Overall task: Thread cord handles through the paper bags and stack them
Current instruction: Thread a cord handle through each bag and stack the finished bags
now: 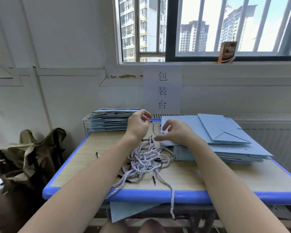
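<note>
While the cord (153,130) hangs between my hands, I pinch its upper end in my left hand (138,126), raised just above the left edge of the top paper bag (188,130). My right hand (176,132) rests on that bag with fingers curled near the lower end of the cord; whether it actually pinches the cord there I cannot tell. This bag lies flat on the unthreaded stack (225,155) at the right of the bench (91,148). To thread well, I judge I should steady the bag with the right hand, lead with the stiff black tip, and feed it straight through the punched hole. Loose cords (146,160) lie tangled mid-bench, one trailing over the front edge. The finished pile (109,122) sits at the far left.
</note>
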Motion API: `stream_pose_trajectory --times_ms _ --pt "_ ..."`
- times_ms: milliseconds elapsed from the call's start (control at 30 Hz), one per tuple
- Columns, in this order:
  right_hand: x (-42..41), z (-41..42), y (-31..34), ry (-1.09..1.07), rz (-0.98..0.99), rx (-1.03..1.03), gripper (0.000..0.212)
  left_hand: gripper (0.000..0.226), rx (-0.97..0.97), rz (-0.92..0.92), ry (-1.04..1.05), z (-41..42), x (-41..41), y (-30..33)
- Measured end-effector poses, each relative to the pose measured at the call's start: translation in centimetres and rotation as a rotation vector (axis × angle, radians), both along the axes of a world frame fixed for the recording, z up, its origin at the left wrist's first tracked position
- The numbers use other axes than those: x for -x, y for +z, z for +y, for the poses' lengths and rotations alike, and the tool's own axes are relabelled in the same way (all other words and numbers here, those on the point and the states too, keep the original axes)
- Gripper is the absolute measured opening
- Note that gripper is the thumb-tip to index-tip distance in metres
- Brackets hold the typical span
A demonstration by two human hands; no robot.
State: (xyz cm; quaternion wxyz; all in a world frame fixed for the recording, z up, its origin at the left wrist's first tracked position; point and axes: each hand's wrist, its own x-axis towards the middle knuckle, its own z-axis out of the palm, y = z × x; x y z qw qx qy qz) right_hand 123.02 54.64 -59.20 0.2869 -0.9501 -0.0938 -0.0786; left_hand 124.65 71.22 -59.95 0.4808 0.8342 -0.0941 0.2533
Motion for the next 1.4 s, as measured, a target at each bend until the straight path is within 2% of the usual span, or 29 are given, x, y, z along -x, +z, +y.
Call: stream_pose_trajectory --times_ms 100,200,367,500,567,700,833,933,1133,1400 --pt "0.0 0.3 -0.1 -0.015 -0.004 0.049 0.042 0.014 0.051 0.034 0.008 0.4 -0.4 0.1" --pt "-0.1 0.5 -0.2 -0.064 -0.045 0.010 0.030 0.015 0.052 0.040 0.011 0.4 -0.5 0.1" --pt "0.3 1.1 -0.3 -0.059 -0.037 0.100 0.046 0.014 -0.007 0.027 0.006 0.1 -0.3 0.0" --pt "0.3 1.3 0.2 -0.071 0.009 0.079 0.040 0.014 -0.007 0.037 0.016 0.3 -0.4 0.0" --pt "0.3 1.0 0.4 -0.067 0.030 -0.009 0.033 0.014 -0.010 0.044 0.002 0.2 -0.5 -0.1" --pt "0.7 0.1 0.7 -0.015 0.075 -0.326 0.014 0.013 -0.026 0.068 -0.045 0.0 -0.3 -0.2" --pt "0.9 -0.5 1.1 0.095 0.166 -0.667 0.017 0.011 0.024 0.025 -0.064 0.1 -0.4 0.0" --pt "1.3 -0.7 1.4 0.190 0.177 -0.751 0.019 0.008 0.096 -0.015 -0.094 0.0 -0.2 0.2" --pt "1.5 -0.5 1.6 0.240 0.150 -0.767 0.020 0.018 0.226 0.034 0.047 0.6 -1.0 0.1" --pt "1.9 -0.6 1.9 0.269 0.136 -0.655 0.019 0.015 0.243 0.105 -0.030 0.7 -1.2 -0.2"
